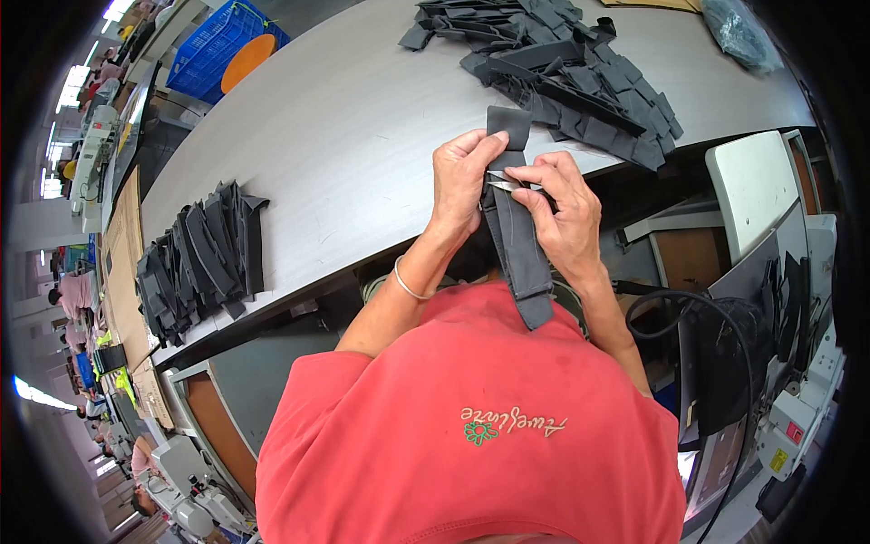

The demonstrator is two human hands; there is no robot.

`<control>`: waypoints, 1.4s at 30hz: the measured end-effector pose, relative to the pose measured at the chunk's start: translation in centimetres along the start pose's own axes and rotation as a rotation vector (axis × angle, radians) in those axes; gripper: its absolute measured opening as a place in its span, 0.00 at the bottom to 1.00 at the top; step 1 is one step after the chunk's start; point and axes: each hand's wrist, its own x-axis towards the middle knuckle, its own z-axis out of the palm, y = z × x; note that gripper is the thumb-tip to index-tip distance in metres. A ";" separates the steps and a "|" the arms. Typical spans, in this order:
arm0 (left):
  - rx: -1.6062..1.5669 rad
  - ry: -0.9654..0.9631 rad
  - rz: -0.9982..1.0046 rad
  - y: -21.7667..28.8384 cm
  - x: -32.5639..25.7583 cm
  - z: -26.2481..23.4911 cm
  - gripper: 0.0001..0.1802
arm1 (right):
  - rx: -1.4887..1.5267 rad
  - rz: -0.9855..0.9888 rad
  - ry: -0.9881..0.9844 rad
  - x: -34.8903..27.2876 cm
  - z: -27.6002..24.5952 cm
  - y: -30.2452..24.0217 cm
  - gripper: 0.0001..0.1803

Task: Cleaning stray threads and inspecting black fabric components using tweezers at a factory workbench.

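Observation:
A dark grey fabric strip point(518, 245) hangs from my left hand point(459, 181) down toward my red shirt. My left thumb and fingers pinch it near its upper end, just off the table's near edge. My right hand point(571, 216) is closed around small silver thread snips point(501, 184), whose two blades are spread across the strip below my left thumb. Part of the snips is hidden by the right fingers. Beyond my hands lies a loose heap of similar grey fabric pieces point(580, 82). Another bunch of grey pieces point(204, 254) lies on the table to the left.
The pale table point(335, 136) curves in front of me. A blue plastic crate point(204, 54) and an orange round thing point(246, 65) are beyond it, at far left. A plastic bag point(739, 34) lies far right. Sewing machines point(797, 408) and a black cable point(739, 340) are at right.

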 end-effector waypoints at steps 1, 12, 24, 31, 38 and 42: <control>0.000 0.000 0.000 0.0 0.0 0.0 0.06 | 0.000 0.000 0.000 0.0 0.0 0.0 0.11; -0.005 0.029 0.002 0.2 0.1 -0.3 0.07 | 0.086 0.093 -0.023 -0.5 -0.5 0.1 0.09; 0.000 0.014 0.000 -0.1 -0.1 -0.1 0.10 | 0.084 0.076 -0.010 -0.1 -0.1 0.0 0.09; -0.030 0.012 -0.036 0.3 -0.2 0.1 0.08 | 0.085 0.039 0.021 0.0 0.0 1.0 0.08; 0.104 -0.300 -0.178 0.8 -1.4 -0.1 0.13 | 0.614 0.425 0.044 0.8 -0.9 1.9 0.12; 0.050 -0.620 -0.248 0.3 -2.6 -0.9 0.42 | 0.699 0.457 -0.005 0.8 -1.5 3.0 0.07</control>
